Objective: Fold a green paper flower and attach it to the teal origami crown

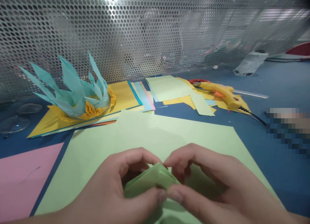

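A small folded piece of green paper point(155, 178) is held between both hands, its peak pointing away from me. My left hand point(121, 182) pinches its left side, thumb on the near face and fingers behind. From the other side my right hand point(205, 182) grips it the same way, with the two thumb tips almost touching. Part of the folded paper is hidden by the fingers. Beneath the hands lies a large light green sheet point(145, 130) on the blue table point(254, 130).
Back left, a teal and yellow folded-paper crown point(75, 94) stands on stacked coloured paper point(121, 91). A pink sheet point(29, 175) lies left, near eyeglasses point(15, 123). Paper scraps point(167, 88) and a yellow glue gun point(222, 93) with a cord sit behind, before a perforated metal screen point(145, 33).
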Tool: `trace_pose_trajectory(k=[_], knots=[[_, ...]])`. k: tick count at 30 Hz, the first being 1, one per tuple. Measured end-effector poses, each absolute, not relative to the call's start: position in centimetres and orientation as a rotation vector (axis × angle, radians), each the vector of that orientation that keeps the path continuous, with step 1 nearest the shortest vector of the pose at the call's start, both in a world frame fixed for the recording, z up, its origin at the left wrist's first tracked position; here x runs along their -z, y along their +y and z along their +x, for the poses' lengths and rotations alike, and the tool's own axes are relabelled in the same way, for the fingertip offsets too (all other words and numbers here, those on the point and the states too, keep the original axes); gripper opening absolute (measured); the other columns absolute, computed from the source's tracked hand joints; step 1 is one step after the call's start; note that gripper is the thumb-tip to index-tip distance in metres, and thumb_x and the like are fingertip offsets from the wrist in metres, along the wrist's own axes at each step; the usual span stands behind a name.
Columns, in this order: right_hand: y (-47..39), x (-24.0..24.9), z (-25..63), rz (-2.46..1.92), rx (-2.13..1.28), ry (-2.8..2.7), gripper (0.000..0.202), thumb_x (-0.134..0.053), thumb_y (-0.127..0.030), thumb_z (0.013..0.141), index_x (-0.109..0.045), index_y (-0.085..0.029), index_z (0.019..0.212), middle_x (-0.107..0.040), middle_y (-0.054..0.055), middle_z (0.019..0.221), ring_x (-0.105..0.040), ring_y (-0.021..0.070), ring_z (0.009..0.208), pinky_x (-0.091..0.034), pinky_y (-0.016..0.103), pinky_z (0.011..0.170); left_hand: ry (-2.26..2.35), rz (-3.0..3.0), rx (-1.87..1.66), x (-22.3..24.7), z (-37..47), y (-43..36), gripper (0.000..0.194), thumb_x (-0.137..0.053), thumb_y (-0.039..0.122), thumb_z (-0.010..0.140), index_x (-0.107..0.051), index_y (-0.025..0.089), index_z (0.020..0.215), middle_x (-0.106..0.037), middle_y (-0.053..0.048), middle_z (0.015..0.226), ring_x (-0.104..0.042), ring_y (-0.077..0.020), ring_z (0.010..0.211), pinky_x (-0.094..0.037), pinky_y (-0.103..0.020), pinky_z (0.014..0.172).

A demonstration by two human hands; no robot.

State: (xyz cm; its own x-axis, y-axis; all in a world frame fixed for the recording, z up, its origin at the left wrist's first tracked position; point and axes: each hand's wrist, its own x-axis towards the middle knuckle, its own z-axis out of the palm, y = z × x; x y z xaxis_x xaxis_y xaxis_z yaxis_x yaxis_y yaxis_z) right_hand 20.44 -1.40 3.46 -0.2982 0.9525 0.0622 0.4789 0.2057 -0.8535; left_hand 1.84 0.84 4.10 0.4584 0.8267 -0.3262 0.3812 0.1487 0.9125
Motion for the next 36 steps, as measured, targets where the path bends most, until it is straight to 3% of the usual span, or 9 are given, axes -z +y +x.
trace_pose_trajectory(k=[5,9,14,19,22,26,29,32,36], knots=[[-1.2,-3.8,20.2,-1.393,-1.019,-1.921,0.014,-0.062,-0.023,0.080,-0.060,-0.022,0.067,-0.060,-0.006,0.057,-0.054,0.0082,0.051,-0.043,0.016,0.046,1.118,1.466,-0.457,-4.1,1.7,1.2,0.010,-0.067,0.019,0.072,-0.058,0.021,0.069,-0.057,0.008,0.060,-0.051,-0.0097,0.057,-0.039,-0.015,0.050],[-1.2,-3.8,20.3,-1.377,-1.084,-1.940,0.018,-0.056,-0.027,0.086,-0.060,-0.022,0.069,-0.063,-0.004,0.060,-0.055,0.0095,0.053,-0.044,0.017,0.048,1.044,1.481,-0.477,-4.0,1.5,1.1,0.014,-0.064,0.023,0.076,-0.055,0.021,0.067,-0.050,0.008,0.057,-0.043,-0.0086,0.053,-0.036,-0.015,0.049],[-1.3,-3.6,20.5,-1.304,-1.061,-1.992,0.017,-0.054,-0.020,0.088,-0.058,-0.023,0.072,-0.063,-0.005,0.064,-0.057,0.0080,0.056,-0.044,0.015,0.052,1.020,1.365,-0.469,-3.8,1.4,1.2,0.027,-0.062,0.030,0.080,-0.046,0.020,0.062,-0.036,0.009,0.053,-0.030,-0.0075,0.048,-0.027,-0.015,0.043],[-1.3,-3.7,20.4,-1.264,-1.026,-2.031,0.015,-0.051,-0.019,0.089,-0.054,-0.024,0.075,-0.063,-0.005,0.072,-0.054,0.0068,0.056,-0.044,0.014,0.050,0.982,1.427,-0.520,-3.5,1.2,1.0,0.009,-0.060,0.033,0.084,-0.065,0.025,0.086,-0.056,0.005,0.063,-0.047,-0.0101,0.056,-0.038,-0.016,0.051],[-1.5,-3.8,20.3,-1.311,-1.059,-1.956,0.010,-0.061,-0.025,0.084,-0.055,-0.025,0.076,-0.062,-0.005,0.074,-0.055,0.0084,0.059,-0.044,0.015,0.049,1.010,1.416,-0.592,-3.3,1.2,0.7,0.007,-0.065,0.032,0.081,-0.067,0.026,0.078,-0.057,0.005,0.060,-0.049,-0.0099,0.055,-0.038,-0.016,0.050],[-1.6,-3.6,20.3,-1.411,-1.161,-1.859,0.017,-0.074,-0.028,0.070,-0.059,-0.026,0.077,-0.062,-0.006,0.069,-0.058,0.0115,0.061,-0.047,0.017,0.053,1.090,1.270,-0.779,-3.3,1.3,0.2,0.010,-0.075,0.028,0.071,-0.066,0.026,0.066,-0.061,0.006,0.059,-0.053,-0.0092,0.055,-0.041,-0.015,0.051],[-1.5,-3.4,20.2,-1.456,-1.169,-1.851,0.011,-0.065,-0.034,0.078,-0.061,-0.024,0.074,-0.063,-0.004,0.063,-0.058,0.0127,0.057,-0.046,0.019,0.049,1.075,1.214,-0.805,-3.3,1.1,0.5,0.011,-0.078,0.023,0.069,-0.068,0.027,0.066,-0.066,0.006,0.064,-0.059,-0.0099,0.061,-0.047,-0.014,0.057],[-1.2,-3.5,20.3,-1.436,-1.108,-1.844,0.018,-0.058,-0.033,0.084,-0.062,-0.023,0.069,-0.062,-0.003,0.060,-0.056,0.0117,0.054,-0.046,0.020,0.049,1.067,1.228,-0.792,-3.4,0.8,1.0,0.011,-0.078,0.022,0.071,-0.070,0.027,0.066,-0.068,0.006,0.071,-0.062,-0.0103,0.068,-0.050,-0.013,0.060],[-1.0,-3.7,20.5,-1.392,-1.019,-1.801,0.019,-0.055,-0.030,0.085,-0.059,-0.022,0.068,-0.061,-0.003,0.061,-0.057,0.0114,0.057,-0.048,0.020,0.053,1.094,1.224,-0.748,-3.2,0.5,1.4,0.016,-0.076,0.028,0.074,-0.068,0.023,0.061,-0.065,0.005,0.066,-0.056,-0.0067,0.056,-0.045,-0.010,0.051]])
